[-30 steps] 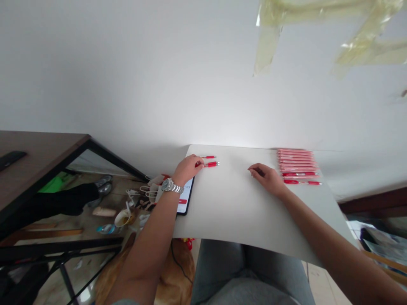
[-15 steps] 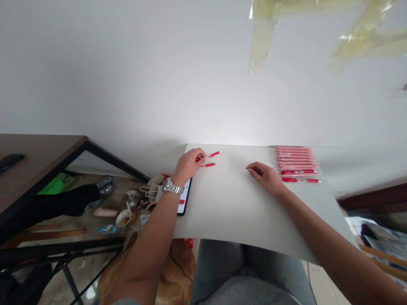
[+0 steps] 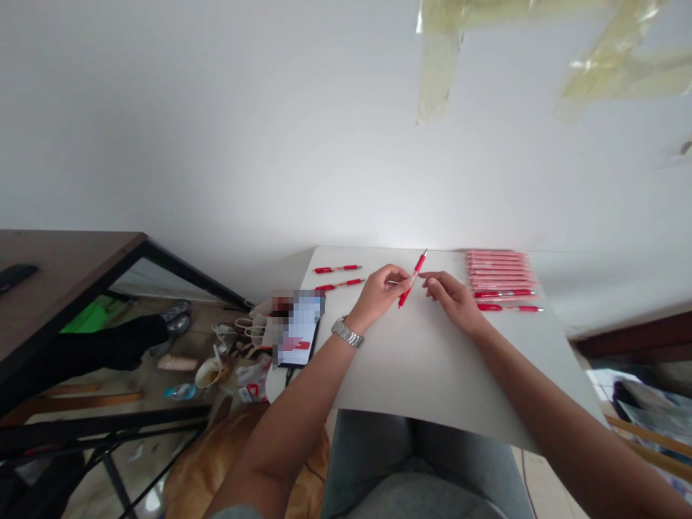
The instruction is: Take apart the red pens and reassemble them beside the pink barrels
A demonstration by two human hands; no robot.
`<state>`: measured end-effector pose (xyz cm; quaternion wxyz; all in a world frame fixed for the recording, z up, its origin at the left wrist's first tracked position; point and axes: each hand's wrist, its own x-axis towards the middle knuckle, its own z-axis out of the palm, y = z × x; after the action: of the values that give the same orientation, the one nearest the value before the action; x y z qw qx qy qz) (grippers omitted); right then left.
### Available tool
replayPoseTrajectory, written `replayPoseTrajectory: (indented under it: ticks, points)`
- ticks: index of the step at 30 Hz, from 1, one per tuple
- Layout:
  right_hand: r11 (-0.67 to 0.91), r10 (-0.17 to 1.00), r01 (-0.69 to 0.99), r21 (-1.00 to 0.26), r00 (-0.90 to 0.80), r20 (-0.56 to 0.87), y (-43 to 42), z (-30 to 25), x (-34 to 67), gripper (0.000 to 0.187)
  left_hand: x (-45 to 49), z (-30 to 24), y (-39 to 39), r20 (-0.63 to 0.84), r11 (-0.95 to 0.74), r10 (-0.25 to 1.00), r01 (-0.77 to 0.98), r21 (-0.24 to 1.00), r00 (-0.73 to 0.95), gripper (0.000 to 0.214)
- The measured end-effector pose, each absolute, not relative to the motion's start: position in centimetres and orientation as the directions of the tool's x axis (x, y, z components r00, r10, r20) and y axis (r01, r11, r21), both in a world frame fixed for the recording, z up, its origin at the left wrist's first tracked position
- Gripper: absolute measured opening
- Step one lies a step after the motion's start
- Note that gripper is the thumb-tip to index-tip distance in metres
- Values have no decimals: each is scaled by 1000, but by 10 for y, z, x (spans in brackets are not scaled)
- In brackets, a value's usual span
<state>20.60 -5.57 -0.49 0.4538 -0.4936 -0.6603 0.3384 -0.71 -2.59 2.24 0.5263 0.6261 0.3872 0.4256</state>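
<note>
My left hand [image 3: 386, 290], with a metal wristwatch [image 3: 347, 331], pinches a red pen [image 3: 418, 265] by its middle. The pen slants above the tabletop, its silver tip pointing up and away. Close on the pen's right side is my right hand [image 3: 447, 294], its index finger stretched out towards the pen and the other fingers curled; whether it touches cannot be made out. Two red pens [image 3: 339, 285] lie at the table's left. On the right, a row of pale pink pen-like sticks [image 3: 498, 268] lies side by side, with red pens [image 3: 511, 308] at its near end.
The white table [image 3: 432, 360] stands against a wall with yellowish tape [image 3: 440, 72]. A phone [image 3: 300, 331] with a cable lies on its left edge. Further left are a dark table [image 3: 70, 267], a person's legs and shoes [image 3: 176, 317], and floor clutter. A brown furry shape [image 3: 216, 468] is below.
My left hand has moved right from the table's left side to the middle, holding the pen, now tilted more upright. Two pens and the phone are uncovered. My right hand has barely moved.
</note>
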Motion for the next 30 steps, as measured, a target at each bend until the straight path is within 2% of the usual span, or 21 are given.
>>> replayPoseTrajectory:
  ticks: [6, 10, 14, 19, 25, 30]
  points:
    - [191, 979, 237, -953, 18, 201, -55, 0, 205, 42, 17, 18, -31, 37, -1, 923, -92, 996, 384, 40]
    - [143, 987, 181, -973, 51, 155, -56, 4, 205, 40, 21, 17, -28, 15, 10, 917, -61, 998, 398, 42]
    - [180, 982, 181, -967, 31, 189, -58, 12, 206, 37, 18, 20, -21, 44, -38, 925, -25, 999, 379, 42]
    - [166, 986, 94, -982, -51, 161, -63, 16, 205, 37, 15, 22, -14, 76, -34, 947, -137, 990, 314, 37]
    - [134, 986, 182, -974, -125, 112, -70, 11, 201, 39, 17, 12, -17, 100, 4, 941, -305, 952, 324, 36]
    - [146, 984, 240, -960, -132, 117, -68, 8, 203, 40, 18, 7, -19, 75, 43, 961, -412, 910, 267, 32]
